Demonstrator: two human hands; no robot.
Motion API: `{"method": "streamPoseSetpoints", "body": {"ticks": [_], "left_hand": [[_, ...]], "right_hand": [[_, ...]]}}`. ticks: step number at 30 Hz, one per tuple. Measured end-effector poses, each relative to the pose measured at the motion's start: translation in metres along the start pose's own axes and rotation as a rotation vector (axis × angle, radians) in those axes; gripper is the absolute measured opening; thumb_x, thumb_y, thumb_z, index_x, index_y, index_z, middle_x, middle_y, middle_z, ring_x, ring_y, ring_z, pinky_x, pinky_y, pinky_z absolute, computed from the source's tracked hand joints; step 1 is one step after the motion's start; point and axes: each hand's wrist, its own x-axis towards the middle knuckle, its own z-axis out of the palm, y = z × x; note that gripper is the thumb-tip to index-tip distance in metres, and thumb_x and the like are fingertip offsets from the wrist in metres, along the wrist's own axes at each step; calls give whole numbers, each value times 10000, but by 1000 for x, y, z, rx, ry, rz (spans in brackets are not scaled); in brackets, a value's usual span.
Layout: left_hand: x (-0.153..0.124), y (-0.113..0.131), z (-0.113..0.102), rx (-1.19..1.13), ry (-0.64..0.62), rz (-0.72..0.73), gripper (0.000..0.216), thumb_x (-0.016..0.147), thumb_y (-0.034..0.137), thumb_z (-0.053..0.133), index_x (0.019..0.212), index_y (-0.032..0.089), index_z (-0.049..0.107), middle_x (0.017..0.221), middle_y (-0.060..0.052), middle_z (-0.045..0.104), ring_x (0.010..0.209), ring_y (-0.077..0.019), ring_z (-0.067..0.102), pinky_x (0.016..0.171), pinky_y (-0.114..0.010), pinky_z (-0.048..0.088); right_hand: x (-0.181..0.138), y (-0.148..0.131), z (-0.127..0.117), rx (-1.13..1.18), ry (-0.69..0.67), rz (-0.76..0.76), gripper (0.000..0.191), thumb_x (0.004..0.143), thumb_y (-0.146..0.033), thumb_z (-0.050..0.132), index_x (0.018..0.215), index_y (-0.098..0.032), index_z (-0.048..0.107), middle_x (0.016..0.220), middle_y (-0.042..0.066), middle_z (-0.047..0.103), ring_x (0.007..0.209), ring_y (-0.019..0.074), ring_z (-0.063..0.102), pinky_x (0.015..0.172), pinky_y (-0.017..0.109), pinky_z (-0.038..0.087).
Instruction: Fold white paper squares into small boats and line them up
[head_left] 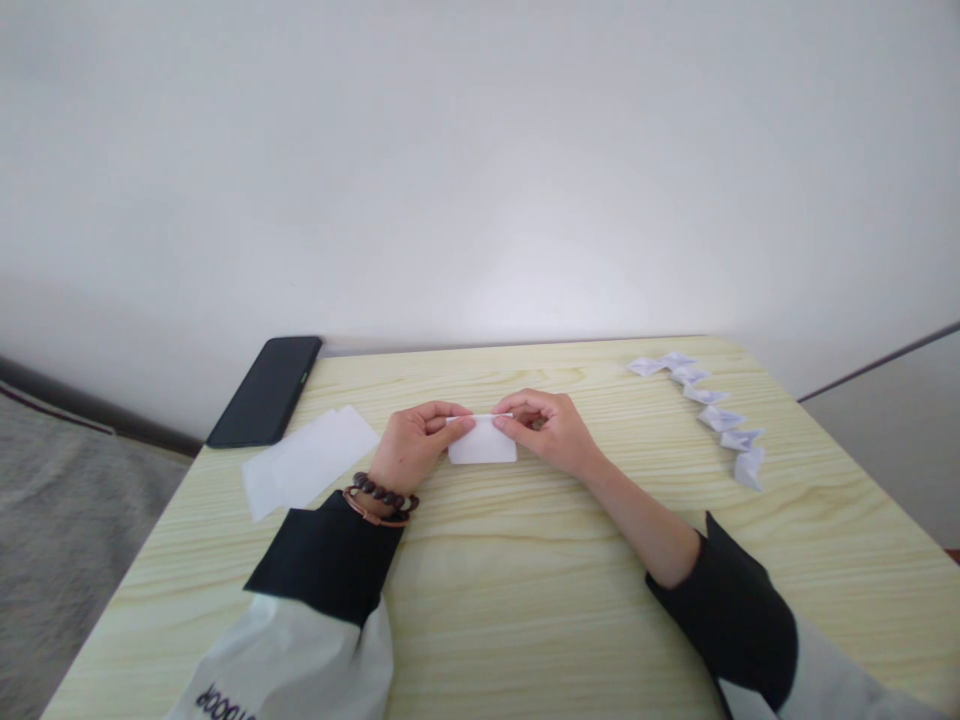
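Observation:
A small folded white paper (482, 445) lies on the pale wooden table (525, 580) in the middle. My left hand (412, 445) pinches its upper left edge, fingers curled. My right hand (547, 428) pinches its upper right edge, thumb and fingers pressed together on the fold. A bead bracelet (382, 495) circles my left wrist. Both sleeves are dark with pale outer fabric.
A black phone (266, 390) lies at the table's far left corner, overhanging the edge. Flat white paper sheets (307, 460) lie left of my hands. Several folded white paper boats (712, 415) form a row at the far right. A white wall stands behind the table.

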Motion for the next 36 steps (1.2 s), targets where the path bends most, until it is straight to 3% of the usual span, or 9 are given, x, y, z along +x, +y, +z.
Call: {"method": "streamPoseSetpoints", "body": {"ticks": [6, 16, 24, 28, 36], "left_hand": [[0, 1, -1, 90, -60, 45, 463, 712, 533, 610, 897, 122, 711, 591, -14, 639, 507, -109, 496, 473, -203, 362], [-1, 2, 0, 117, -13, 38, 379, 694, 482, 651, 835, 139, 729, 561, -6, 643, 481, -103, 491, 457, -194, 354], [-4, 4, 5, 102, -4, 77, 304, 693, 424, 665, 816, 159, 748, 680, -23, 709, 556, -130, 567, 511, -202, 426], [-5, 2, 10, 147, -2, 112, 313, 716, 441, 636, 808, 165, 751, 652, -16, 692, 524, -124, 535, 464, -200, 385], [-7, 0, 13, 270, 71, 177, 346, 728, 465, 610, 788, 156, 755, 536, 15, 596, 464, -88, 417, 430, -201, 295]], "right_hand": [[-1, -3, -1, -19, 10, -15, 166, 747, -321, 632, 809, -174, 680, 561, -15, 596, 476, 81, 490, 461, 195, 368], [0, -2, -1, -50, -5, -5, 180, 766, -333, 610, 817, -181, 693, 652, 7, 664, 541, 104, 558, 518, 212, 427], [1, -3, 1, -74, -47, -49, 150, 767, -317, 603, 787, -175, 649, 637, -4, 623, 459, 70, 454, 441, 193, 353], [1, -4, 3, -156, -60, -102, 137, 776, -308, 590, 763, -176, 624, 643, -15, 598, 432, 52, 387, 429, 188, 322], [2, -6, 5, -258, -74, -129, 77, 768, -239, 570, 738, -171, 593, 598, -35, 549, 472, 59, 404, 481, 188, 326]]}}
